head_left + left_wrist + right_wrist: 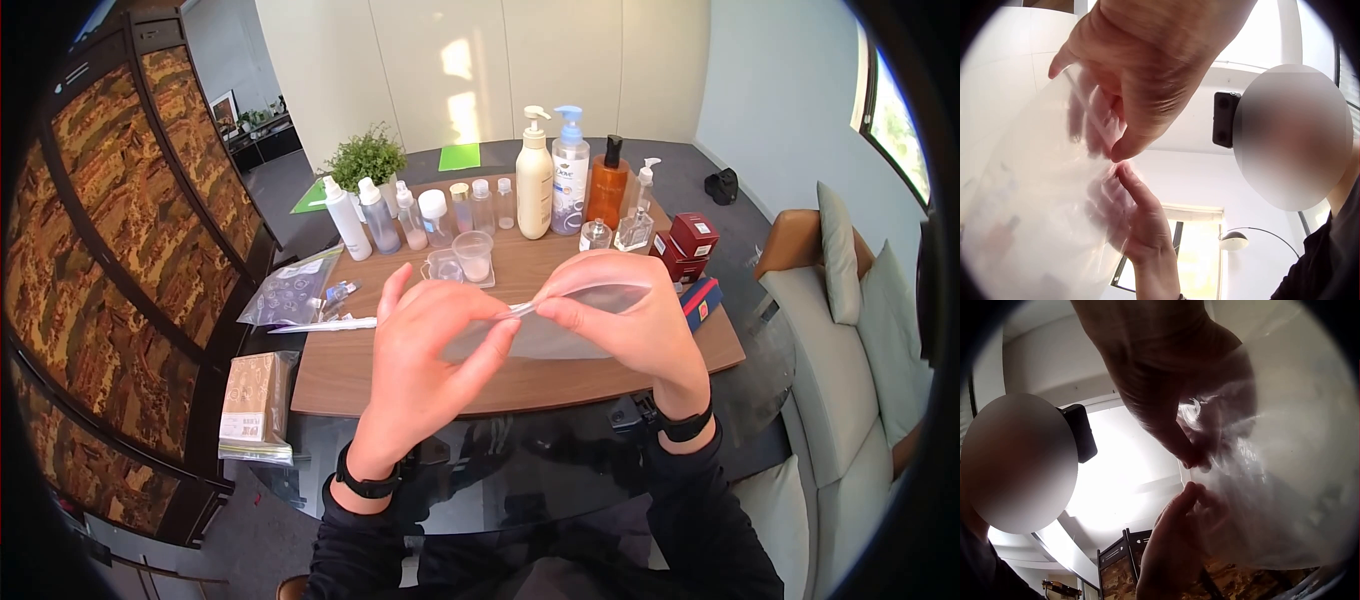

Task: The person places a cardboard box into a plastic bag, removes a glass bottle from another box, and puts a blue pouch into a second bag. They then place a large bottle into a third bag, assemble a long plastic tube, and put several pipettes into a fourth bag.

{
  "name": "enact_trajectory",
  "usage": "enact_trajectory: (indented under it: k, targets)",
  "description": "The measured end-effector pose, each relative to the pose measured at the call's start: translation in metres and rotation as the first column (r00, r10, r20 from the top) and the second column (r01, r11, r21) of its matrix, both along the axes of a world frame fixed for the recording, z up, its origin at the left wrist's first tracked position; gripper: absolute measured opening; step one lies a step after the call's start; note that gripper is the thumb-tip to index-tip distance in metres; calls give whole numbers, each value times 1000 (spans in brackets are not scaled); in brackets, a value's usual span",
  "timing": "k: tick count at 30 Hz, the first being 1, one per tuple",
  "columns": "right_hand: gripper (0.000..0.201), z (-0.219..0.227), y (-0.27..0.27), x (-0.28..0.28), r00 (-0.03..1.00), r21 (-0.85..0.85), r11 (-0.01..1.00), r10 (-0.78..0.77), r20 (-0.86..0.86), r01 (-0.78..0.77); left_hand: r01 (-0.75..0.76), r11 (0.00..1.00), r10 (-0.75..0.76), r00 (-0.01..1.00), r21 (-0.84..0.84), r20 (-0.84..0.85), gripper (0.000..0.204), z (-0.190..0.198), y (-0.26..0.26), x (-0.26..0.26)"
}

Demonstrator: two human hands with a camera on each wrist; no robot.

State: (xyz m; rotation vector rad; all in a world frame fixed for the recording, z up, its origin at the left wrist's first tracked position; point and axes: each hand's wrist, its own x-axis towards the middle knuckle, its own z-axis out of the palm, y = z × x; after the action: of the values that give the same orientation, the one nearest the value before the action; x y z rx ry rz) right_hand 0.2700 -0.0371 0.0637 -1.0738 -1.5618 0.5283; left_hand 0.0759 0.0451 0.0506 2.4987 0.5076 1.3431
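A translucent plastic bag hangs between the two hands over the near part of the table. My left hand pinches its upper edge between thumb and index finger. Close beside it, my right hand pinches the same edge, and the thumb tips almost meet. In the left wrist view the bag spreads out broad and cloudy, with fingers showing through it. From the right wrist, the bag looks wrinkled near the pinched edge. A pale strip sticks out to the left behind the left hand.
On the wooden table stand small bottles, a clear cup, a cream pump bottle, an amber bottle and red boxes. A patterned clear pouch lies at the left edge. Below it is a bagged brown package.
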Motion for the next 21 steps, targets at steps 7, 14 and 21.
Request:
enact_trajectory:
  k: [7, 14, 21]
  targets:
    - [10, -4, 5, -3, 993, -65, 997, 32, -118, -40, -19, 994, 22, 999, 103, -30, 5, 1, 0, -3]
    - [13, 3, -2, 8, 999, -21, 1000, -12, -49, 11, -31, 999, 31, 999, 37, 16, 7, 2, -2, -4]
    - [14, 7, -9, 1, 993, -36, 999, -27, -118, 23, -67, 994, 60, 995, 87, 79, 8, 0, 1, -3]
